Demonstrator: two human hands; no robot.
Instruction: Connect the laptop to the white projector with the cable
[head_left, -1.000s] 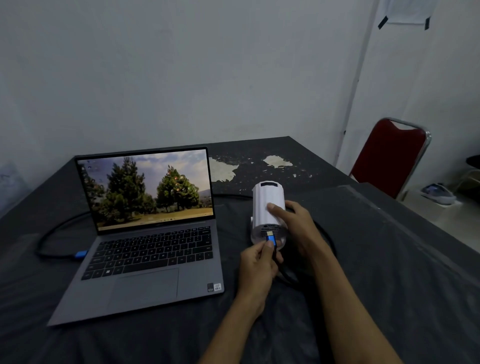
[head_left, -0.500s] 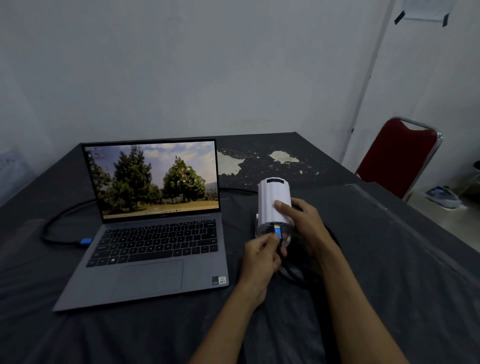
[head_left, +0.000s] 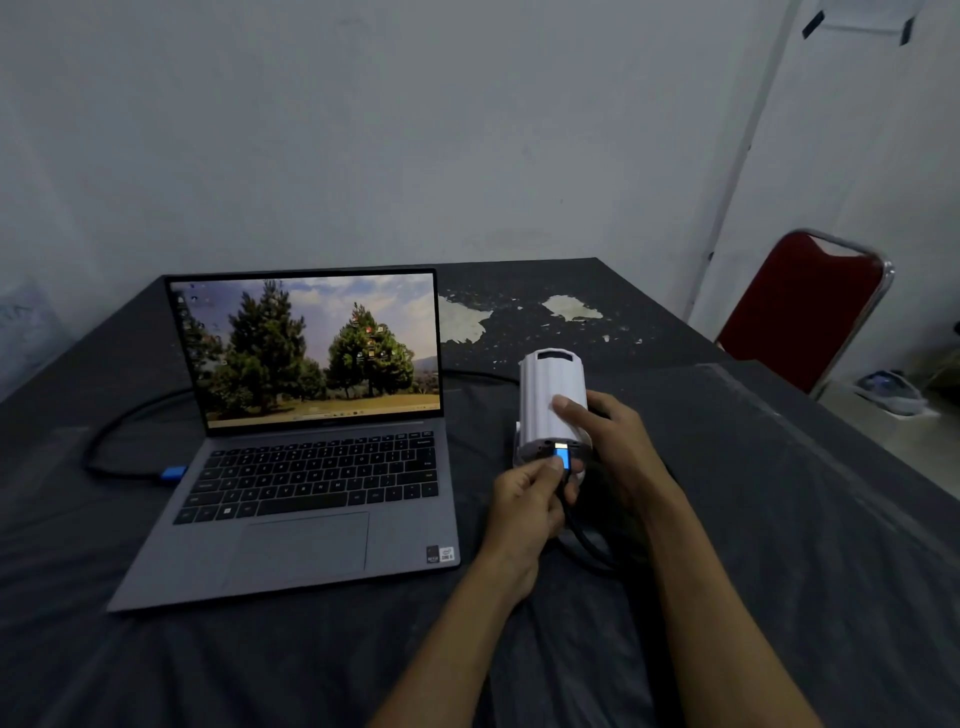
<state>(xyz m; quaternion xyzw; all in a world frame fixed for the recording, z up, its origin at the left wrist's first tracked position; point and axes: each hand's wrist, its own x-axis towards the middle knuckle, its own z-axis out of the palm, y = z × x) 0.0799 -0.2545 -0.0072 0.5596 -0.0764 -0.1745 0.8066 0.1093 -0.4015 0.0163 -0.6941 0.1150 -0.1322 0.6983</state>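
Blue plug (head_left: 562, 457) pinched in our left hand (head_left: 527, 499) sits at the white projector (head_left: 551, 400) port at 6 o'clock, right hand (head_left: 605, 441) wrapped around the body; next we push it straight home.

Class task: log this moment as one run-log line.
left hand: pushing blue plug into projector | right hand: steadying projector | laptop: on

Laptop (head_left: 291, 447) open – cable (head_left: 587, 540) plug at white projector (head_left: 553, 402).

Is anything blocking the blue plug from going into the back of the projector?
Nothing visible does. The left hand holds the blue plug right at the port on the white projector, which the right hand grips from the side, clear of the port.
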